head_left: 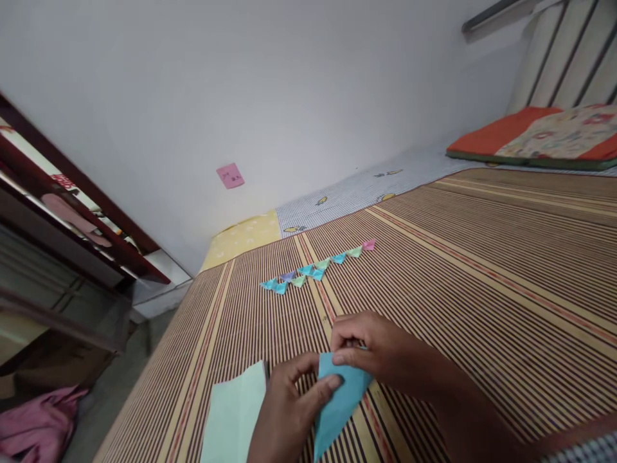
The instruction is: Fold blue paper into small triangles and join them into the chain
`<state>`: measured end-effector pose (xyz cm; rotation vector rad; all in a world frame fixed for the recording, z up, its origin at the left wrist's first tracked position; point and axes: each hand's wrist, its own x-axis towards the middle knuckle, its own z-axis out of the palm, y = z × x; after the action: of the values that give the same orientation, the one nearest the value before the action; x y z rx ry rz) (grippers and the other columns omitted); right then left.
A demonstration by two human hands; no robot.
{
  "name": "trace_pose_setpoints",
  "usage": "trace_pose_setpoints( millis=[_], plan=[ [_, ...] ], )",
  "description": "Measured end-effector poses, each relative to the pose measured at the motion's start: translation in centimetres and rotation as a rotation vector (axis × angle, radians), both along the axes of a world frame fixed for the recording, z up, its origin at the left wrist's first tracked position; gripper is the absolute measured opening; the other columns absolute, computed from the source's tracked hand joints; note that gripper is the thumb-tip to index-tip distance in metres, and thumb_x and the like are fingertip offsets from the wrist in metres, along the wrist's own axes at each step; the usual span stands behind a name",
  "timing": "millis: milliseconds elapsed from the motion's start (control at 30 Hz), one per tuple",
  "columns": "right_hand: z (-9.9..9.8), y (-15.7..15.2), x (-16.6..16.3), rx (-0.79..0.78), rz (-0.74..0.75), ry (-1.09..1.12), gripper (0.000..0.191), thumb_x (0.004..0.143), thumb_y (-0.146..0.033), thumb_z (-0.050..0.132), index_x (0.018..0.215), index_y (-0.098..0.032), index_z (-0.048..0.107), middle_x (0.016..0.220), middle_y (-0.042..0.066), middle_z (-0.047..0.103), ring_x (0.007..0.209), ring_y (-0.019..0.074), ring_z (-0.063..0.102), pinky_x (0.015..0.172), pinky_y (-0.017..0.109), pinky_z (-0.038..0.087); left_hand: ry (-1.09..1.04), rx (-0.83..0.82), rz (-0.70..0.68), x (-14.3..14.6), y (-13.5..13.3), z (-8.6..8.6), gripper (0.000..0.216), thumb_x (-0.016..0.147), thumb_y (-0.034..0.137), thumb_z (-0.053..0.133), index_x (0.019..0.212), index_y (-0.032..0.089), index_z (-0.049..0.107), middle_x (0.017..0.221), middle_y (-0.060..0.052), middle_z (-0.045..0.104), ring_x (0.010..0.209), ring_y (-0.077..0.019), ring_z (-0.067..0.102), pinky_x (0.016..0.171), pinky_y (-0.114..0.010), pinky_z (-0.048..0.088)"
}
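A folded blue paper (pixel 340 408) lies low on a striped bamboo mat (pixel 482 270), pointing toward me. My left hand (pixel 284 411) pinches its left edge between thumb and fingers. My right hand (pixel 369 350) presses and pinches its top corner with curled fingers. A pale green paper sheet (pixel 234 415) lies flat just left of my left hand. Farther up the mat, a row of several small folded paper triangles (pixel 315 269) in blue, green, purple and pink runs diagonally.
A white wall carries a pink sticky note (pixel 230 175). An orange and patterned pillow (pixel 540 138) rests at the far right. Dark wooden furniture (pixel 72 218) stands to the left, with pink cloth (pixel 38 424) on the floor below the mat's left edge.
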<state>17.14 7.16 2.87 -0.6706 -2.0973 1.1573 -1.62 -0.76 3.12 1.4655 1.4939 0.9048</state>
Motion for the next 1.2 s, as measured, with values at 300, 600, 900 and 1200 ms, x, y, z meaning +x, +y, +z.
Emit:
trace_pose_setpoints(
  millis=[300,600,900,1200],
  plan=[
    [0.6,0.6,-0.1,0.09,-0.683,0.377,0.03,0.088,-0.037,0.067,0.113,-0.02,0.069,0.111,0.01,0.071,0.107,0.0265,0.063,0.093,0.041,0.047,-0.475,0.041,0.479,1.4,0.6,-1.6,0.033,0.07,0.045,0.083,0.077,0.013,0.076,0.065,-0.003,0.07,0.058,-0.0153,0.06,0.054,-0.025,0.047],
    [-1.1,0.1,-4.4,-0.541,-0.052,0.511,0.035,0.073,-0.046,0.082,0.086,-0.015,0.072,0.08,0.004,0.069,0.071,0.0179,0.064,0.066,0.029,0.053,-0.667,0.181,0.814,3.1,1.2,-1.6,0.046,0.059,0.045,0.089,0.088,0.012,0.078,0.08,-0.011,0.08,0.076,-0.0293,0.076,0.066,-0.037,0.062],
    [-1.3,0.0,-4.2,-0.535,-0.135,0.553,0.052,0.085,-0.061,0.064,0.06,-0.019,0.046,0.055,-0.006,0.038,0.049,0.0085,0.033,0.046,0.023,0.028,-0.54,0.231,0.875,4.8,0.9,-1.1,0.036,0.059,0.045,0.089,0.07,0.014,0.075,0.068,-0.006,0.078,0.07,-0.0267,0.074,0.06,-0.032,0.059],
    [-0.8,1.7,-1.6,-0.508,-0.342,0.874,0.037,0.088,-0.054,0.067,0.087,-0.017,0.074,0.085,0.006,0.073,0.084,0.0194,0.066,0.082,0.032,0.051,-0.491,0.171,0.847,4.1,1.0,-1.7,0.041,0.064,0.048,0.086,0.085,0.013,0.079,0.079,-0.008,0.08,0.08,-0.0284,0.074,0.067,-0.035,0.06]
  ],
)
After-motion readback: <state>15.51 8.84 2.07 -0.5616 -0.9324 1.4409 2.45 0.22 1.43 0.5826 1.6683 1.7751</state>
